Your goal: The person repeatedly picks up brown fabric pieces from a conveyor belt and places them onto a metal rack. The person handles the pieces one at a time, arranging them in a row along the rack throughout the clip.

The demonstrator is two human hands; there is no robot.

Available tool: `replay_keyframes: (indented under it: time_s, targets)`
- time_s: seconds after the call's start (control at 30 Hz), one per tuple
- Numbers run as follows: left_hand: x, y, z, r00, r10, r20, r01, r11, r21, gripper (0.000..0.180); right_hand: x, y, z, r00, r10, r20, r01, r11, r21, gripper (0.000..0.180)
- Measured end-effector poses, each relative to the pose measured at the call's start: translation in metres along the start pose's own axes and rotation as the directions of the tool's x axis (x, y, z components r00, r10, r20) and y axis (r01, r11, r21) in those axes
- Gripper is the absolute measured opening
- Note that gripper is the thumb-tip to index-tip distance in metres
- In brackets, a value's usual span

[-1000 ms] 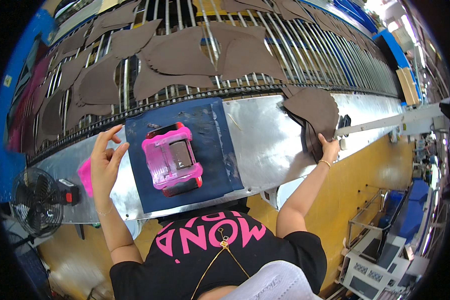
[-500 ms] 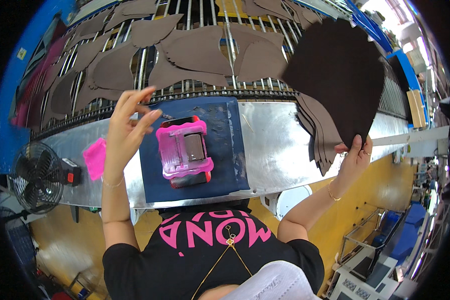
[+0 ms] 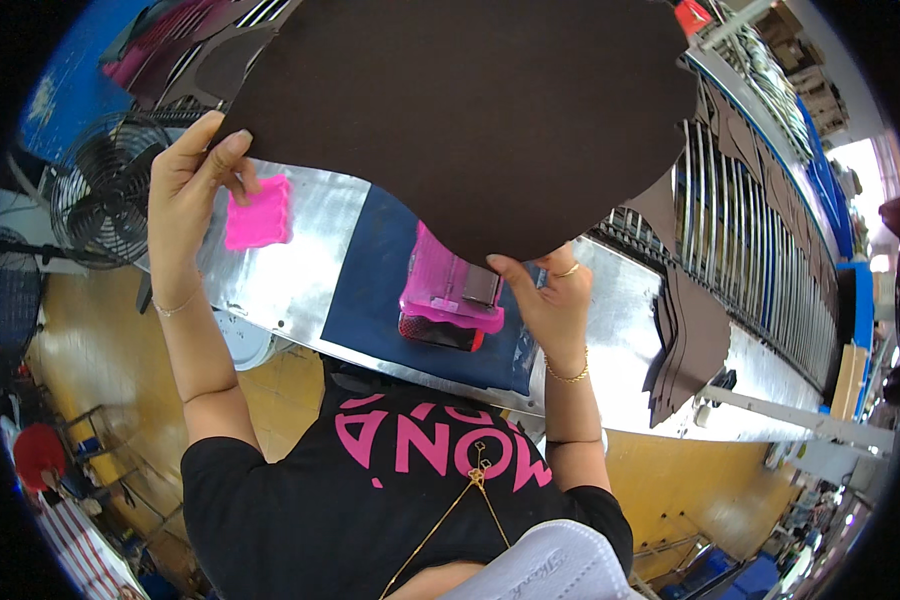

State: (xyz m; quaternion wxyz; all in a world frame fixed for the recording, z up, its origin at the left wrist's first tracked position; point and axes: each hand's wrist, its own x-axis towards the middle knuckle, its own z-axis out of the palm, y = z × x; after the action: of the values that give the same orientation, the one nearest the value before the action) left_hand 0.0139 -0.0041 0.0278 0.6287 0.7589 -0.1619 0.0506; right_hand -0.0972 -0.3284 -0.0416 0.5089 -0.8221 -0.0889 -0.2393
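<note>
A large dark brown cut sheet of material [image 3: 470, 110] is held up in front of me, filling the top of the view. My left hand [image 3: 195, 175] grips its left edge with thumb and fingers. My right hand [image 3: 550, 300] pinches its lower edge. Beneath the sheet, a pink device [image 3: 450, 295] rests on a dark blue mat [image 3: 370, 290] laid on the shiny metal table [image 3: 300, 270]. A small pink pad [image 3: 258, 213] lies on the table near my left hand.
A stack of brown cut pieces [image 3: 685, 345] hangs over the table's right part. Behind it runs a roller conveyor [image 3: 760, 220] carrying more brown pieces. A black fan [image 3: 100, 195] stands at the left. The floor below is yellow.
My right hand has lifted the brown sheet from the stack at the right and swung it across in front of me. My left hand has risen and taken hold of its left edge.
</note>
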Motion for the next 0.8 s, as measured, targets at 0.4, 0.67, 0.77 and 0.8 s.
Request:
replay_keyframes:
  time_s: [0.4,0.67,0.77,0.8]
  targets:
    - [-0.025,-0.027,0.037,0.938,-0.248,0.241,0.206,0.96,0.19,0.008,-0.033,0.015,-0.043,0.985,-0.127,0.113,0.162,0.903,-0.398,0.018]
    - [-0.008,-0.021,0.119,0.807,0.125,0.578,-0.334,0.903,0.27,0.015,-0.108,0.041,-0.1,0.957,0.231,-0.174,-0.283,0.868,-0.407,0.02]
    - [-0.004,-0.007,0.147,0.712,0.209,0.671,-0.471,0.85,0.235,0.016,-0.126,0.028,-0.132,0.908,0.318,-0.273,-0.408,0.821,-0.399,0.021]
    - [-0.004,-0.008,0.158,0.685,0.251,0.684,-0.531,0.814,0.233,0.014,-0.132,0.022,-0.147,0.893,0.356,-0.277,-0.448,0.77,-0.454,0.019]
